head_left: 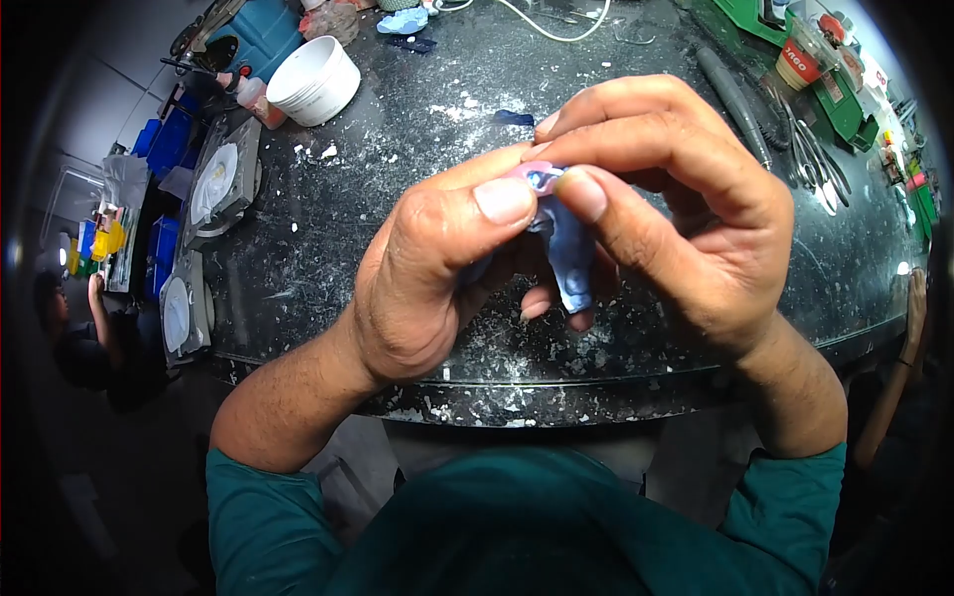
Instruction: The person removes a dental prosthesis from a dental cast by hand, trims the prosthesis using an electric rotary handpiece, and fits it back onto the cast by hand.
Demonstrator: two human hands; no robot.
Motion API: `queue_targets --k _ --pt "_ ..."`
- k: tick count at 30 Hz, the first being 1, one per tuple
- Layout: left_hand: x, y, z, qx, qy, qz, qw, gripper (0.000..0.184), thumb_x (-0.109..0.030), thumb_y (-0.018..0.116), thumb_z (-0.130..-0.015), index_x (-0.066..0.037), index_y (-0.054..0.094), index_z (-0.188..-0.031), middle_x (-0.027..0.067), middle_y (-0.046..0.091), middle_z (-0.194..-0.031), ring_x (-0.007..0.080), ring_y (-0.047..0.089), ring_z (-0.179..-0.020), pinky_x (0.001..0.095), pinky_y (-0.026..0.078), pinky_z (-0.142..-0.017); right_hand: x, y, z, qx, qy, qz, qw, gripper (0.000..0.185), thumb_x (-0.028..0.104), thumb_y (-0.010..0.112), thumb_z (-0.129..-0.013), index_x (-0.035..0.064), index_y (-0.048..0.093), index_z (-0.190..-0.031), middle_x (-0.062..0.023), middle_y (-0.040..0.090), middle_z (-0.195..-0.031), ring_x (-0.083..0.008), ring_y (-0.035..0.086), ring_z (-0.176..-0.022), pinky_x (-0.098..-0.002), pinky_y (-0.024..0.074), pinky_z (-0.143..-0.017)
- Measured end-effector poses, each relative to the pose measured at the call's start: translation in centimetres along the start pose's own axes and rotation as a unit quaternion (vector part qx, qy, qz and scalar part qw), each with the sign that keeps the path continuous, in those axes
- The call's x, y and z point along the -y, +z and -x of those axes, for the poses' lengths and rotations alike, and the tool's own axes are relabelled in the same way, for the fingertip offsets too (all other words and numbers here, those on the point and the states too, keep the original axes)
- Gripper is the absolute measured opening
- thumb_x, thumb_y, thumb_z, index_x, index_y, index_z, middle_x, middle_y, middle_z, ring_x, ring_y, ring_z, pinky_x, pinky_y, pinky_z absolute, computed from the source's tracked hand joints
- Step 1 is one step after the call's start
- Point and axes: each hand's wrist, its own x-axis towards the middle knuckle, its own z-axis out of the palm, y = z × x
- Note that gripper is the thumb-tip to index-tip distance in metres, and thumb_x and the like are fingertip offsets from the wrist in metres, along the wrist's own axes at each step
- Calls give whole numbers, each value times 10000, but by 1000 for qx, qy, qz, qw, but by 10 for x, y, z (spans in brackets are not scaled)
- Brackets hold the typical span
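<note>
Between my two hands, above the front part of the workbench, is a small glossy blue moulded piece (569,253) with a pink part (538,175) at its upper end. I cannot make out its exact kind. My left hand (422,253) is closed, its thumb pressing the pink part from the left. My right hand (711,214) grips the upper end from the right, its thumb by the pink part and its index finger arched over the top. The blue section hangs down between the palms, and fingers hide part of it.
White crumbs litter the black workbench (308,258). A white tub (314,81) and a blue container (256,40) stand back left, two grey devices (224,184) (185,310) at left. Right are a dark handpiece (730,99), metal hand tools (817,149) and a cup (798,62). People appear at both edges.
</note>
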Motion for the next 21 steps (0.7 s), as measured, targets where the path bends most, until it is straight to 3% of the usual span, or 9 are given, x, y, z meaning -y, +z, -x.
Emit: queue_targets --k 3,7,10,13,16,17,19,21 --pt "-1 3 0 -19 -18 14 1000 507 -385 407 -972 63 535 -1170 145 638 -900 170 617 -755 243 450 -634 0 2 2 -15 46 -58 997 136 -10 632 -888 -52 693 -1002 -170 617 -1079 -185 621 -987 -263 517 -810" --pt "-4 -3 -1 17 -30 -64 997 654 -420 345 -953 108 402 -1335 233 615 -993 279 625 -694 360 533 -660 0 2 3 -18 63 -78 995 133 -5 631 -894 -51 693 -1003 -170 609 -1093 -182 623 -986 -255 519 -809" --pt "-4 -2 -1 15 -28 -71 997 658 -428 345 -950 107 402 -1329 230 614 -994 274 625 -699 354 529 -658 0 2 3 -20 60 -79 995 126 1 630 -897 -52 699 -989 -170 607 -1096 -185 623 -987 -264 519 -822" --pt "-5 -2 -2 18 -22 -104 994 688 -475 349 -929 100 417 -1301 208 593 -1004 249 611 -745 332 507 -662 -2 -3 1 14 -7 -11 1000 179 1 646 -886 -52 667 -1055 -169 606 -1099 -192 615 -1012 -282 518 -838" --pt "-5 0 -5 3 3 -129 992 735 -536 344 -900 89 423 -1279 178 564 -1018 223 588 -822 316 480 -685 -4 -2 1 -40 -67 26 997 353 -24 682 -848 -40 559 -1179 -157 610 -1067 -194 598 -1035 -305 521 -845" --pt "-5 5 -5 -16 5 -106 994 752 -556 342 -888 85 424 -1273 168 554 -1018 216 577 -844 313 471 -695 -5 1 3 -74 -81 27 994 429 -36 696 -833 -35 514 -1222 -151 612 -1051 -193 592 -1040 -313 522 -846" --pt "-1 -9 -5 43 34 -10 998 696 -498 324 -925 90 413 -1288 188 556 -1115 241 580 -954 338 479 -762 -3 -3 4 -63 -99 57 991 459 -51 706 -820 -37 491 -1225 -136 617 -1020 -180 598 -999 -307 533 -827" --pt "20 -20 -7 103 121 126 979 578 -341 289 -977 107 378 -1333 217 518 -1289 283 575 -1094 387 483 -909 2 3 6 -45 -62 29 997 400 -53 711 -820 -45 526 -1174 -132 623 -1016 -168 628 -933 -283 544 -796"
